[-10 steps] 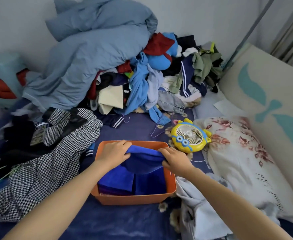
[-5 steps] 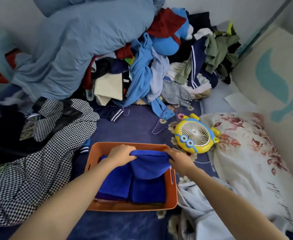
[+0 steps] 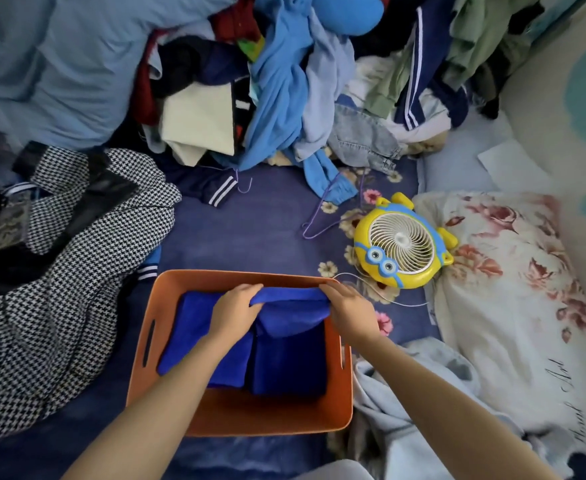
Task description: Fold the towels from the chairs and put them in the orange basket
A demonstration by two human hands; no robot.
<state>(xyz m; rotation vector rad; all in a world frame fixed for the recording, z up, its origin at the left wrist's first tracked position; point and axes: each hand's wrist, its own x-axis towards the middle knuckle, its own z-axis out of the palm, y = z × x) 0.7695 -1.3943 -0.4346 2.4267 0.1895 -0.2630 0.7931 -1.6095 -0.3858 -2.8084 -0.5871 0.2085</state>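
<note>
An orange basket (image 3: pixel 239 415) stands on the dark blue bedspread in front of me. Folded blue towels (image 3: pixel 284 365) lie side by side inside it. Over the basket's far half hangs another folded blue towel (image 3: pixel 293 311), stretched between my hands. My left hand (image 3: pixel 237 308) grips its left end and my right hand (image 3: pixel 348 310) grips its right end near the basket's far right corner. The lower edge of the held towel sags onto the towels below.
A big heap of clothes (image 3: pixel 277 91) and a blue duvet (image 3: pixel 66 64) fill the far side. A houndstooth garment (image 3: pixel 59 289) lies left of the basket. A yellow fan (image 3: pixel 404 242), a purple hanger (image 3: pixel 322 223) and a floral pillow (image 3: pixel 513 289) lie to the right.
Both hands have lowered the blue towel deeper into the basket. My view has tilted down and come closer to the basket.
</note>
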